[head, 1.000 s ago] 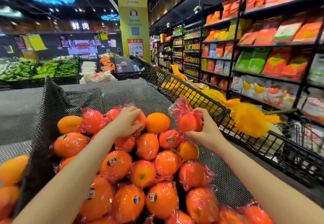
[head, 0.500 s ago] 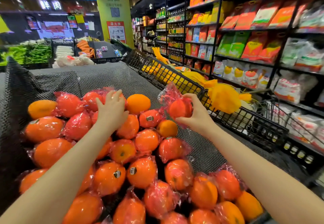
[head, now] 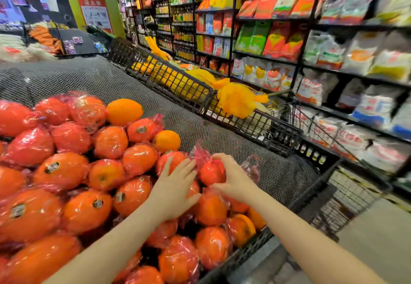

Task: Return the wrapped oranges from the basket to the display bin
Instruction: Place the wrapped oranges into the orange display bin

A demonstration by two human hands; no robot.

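Note:
A heap of oranges in red-tinted plastic wrap (head: 73, 172) fills the display bin, which is lined with dark mesh (head: 222, 132). My right hand (head: 235, 179) grips one wrapped orange (head: 212, 172) at the heap's right edge, low against the fruit. My left hand (head: 175, 185) lies flat, fingers spread, on wrapped oranges just left of it. A wire basket (head: 347, 197) shows at the bin's lower right corner; what it contains is hidden.
Two unwrapped oranges (head: 124, 111) sit near the back of the heap. A black wire rack (head: 200, 96) with yellow bags borders the bin's far side. Shelves of packaged goods (head: 289, 39) line the aisle on the right. Bare mesh lies behind the heap.
My right hand has brought the wrapped orange down from above the bin onto the heap's right edge. My left hand has shifted right and nearer. The view has swung right.

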